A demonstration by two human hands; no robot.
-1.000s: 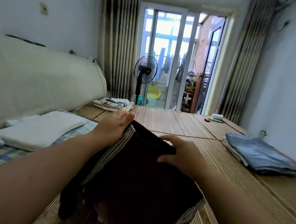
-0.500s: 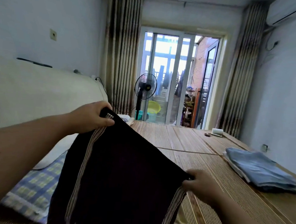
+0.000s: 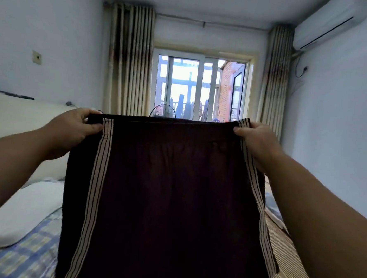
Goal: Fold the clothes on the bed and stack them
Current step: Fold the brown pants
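Observation:
Dark maroon shorts (image 3: 170, 198) with beige striped side bands hang spread out in the air in front of me. My left hand (image 3: 75, 128) grips the left end of the waistband. My right hand (image 3: 256, 141) pinches the right end, at the same height. The cloth hangs straight down and hides most of the bed behind it. The folded clothes that lay on the mat are covered by the shorts, except a sliver of the blue ones (image 3: 270, 203) at the right.
A white pillow (image 3: 21, 210) lies on a blue checked sheet (image 3: 27, 256) at the lower left. The striped bamboo mat (image 3: 286, 263) shows at the lower right. A padded headboard (image 3: 14, 117) runs along the left wall. Curtains, a fan top (image 3: 162, 113) and a balcony door stand ahead.
Both hands lifted the shorts off the bed and raised them level, stretching the waistband wide. My view tilted up toward the ceiling.

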